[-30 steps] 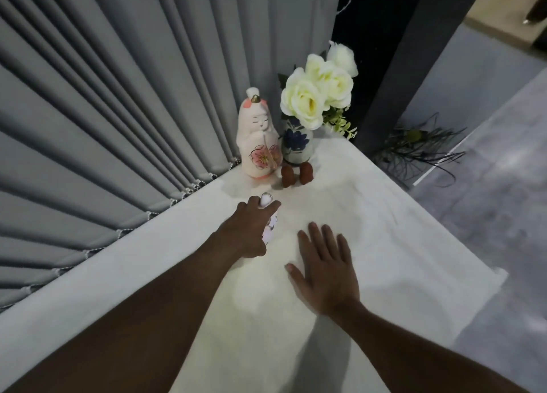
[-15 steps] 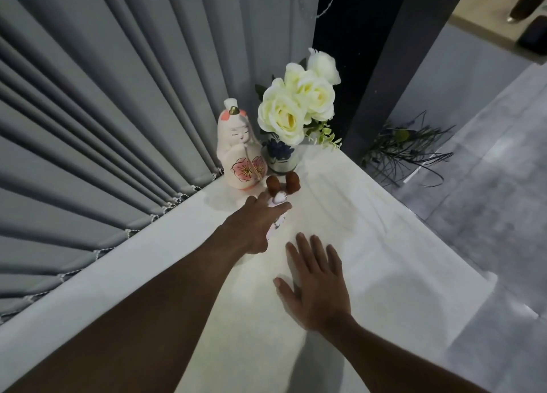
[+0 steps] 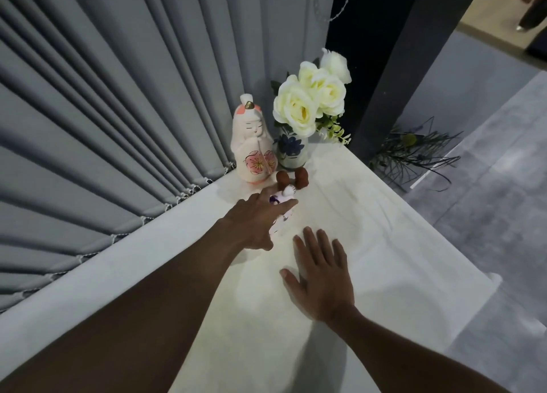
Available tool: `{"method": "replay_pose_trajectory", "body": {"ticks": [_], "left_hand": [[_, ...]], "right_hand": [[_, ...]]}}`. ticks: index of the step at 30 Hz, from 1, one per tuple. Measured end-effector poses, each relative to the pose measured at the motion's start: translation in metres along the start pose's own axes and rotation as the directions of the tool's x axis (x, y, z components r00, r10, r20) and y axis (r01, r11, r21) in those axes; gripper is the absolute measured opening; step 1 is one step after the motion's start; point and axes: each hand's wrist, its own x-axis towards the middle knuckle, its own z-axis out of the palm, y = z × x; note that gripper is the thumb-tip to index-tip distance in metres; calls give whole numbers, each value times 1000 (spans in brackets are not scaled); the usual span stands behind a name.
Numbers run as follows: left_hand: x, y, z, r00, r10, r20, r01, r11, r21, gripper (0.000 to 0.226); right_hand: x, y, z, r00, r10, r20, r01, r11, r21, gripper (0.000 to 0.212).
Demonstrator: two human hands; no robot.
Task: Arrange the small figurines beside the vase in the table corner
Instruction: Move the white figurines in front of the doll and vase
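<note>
A blue-flowered white vase (image 3: 291, 152) with cream roses (image 3: 310, 99) stands in the far corner of the white table (image 3: 370, 215). Left of it is a tall pale doll figurine (image 3: 253, 149) with a pink flower. Two small brown figurines (image 3: 293, 178) stand in front of the vase. My left hand (image 3: 254, 221) is shut on a small white and purple figurine (image 3: 282, 204), just short of the brown ones. My right hand (image 3: 321, 274) lies flat on the tabletop, fingers spread, holding nothing.
A grey pleated curtain (image 3: 118, 111) runs along the table's left side. A dark pillar (image 3: 393, 67) rises behind the corner. Dark spiky foliage (image 3: 414, 152) lies on the grey floor beyond the right table edge.
My left hand has carried the small white figurine forward, closer to the two brown figurines. My right hand stays flat on the table.
</note>
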Motion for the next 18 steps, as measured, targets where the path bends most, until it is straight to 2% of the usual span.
{"method": "replay_pose_trajectory", "body": {"ticks": [5, 12, 15, 18], "left_hand": [[-44, -4, 12, 992, -78, -95, 71, 995, -67, 97], [-128, -22, 48, 973, -179, -146, 153, 972, -177, 101], [-157, -30, 62, 971, -181, -154, 146, 966, -213, 100], [-182, -41, 75, 964, -241, -114, 210, 950, -232, 94]], "right_hand": [[-5, -7, 1, 993, -51, 107, 59, 996, -70, 82], [-36, -65, 22, 968, -217, 130, 218, 976, 1, 82], [-44, -85, 26, 975, -170, 144, 176, 984, -34, 86], [-45, -91, 29, 977, -143, 161, 156, 985, -73, 88]]}}
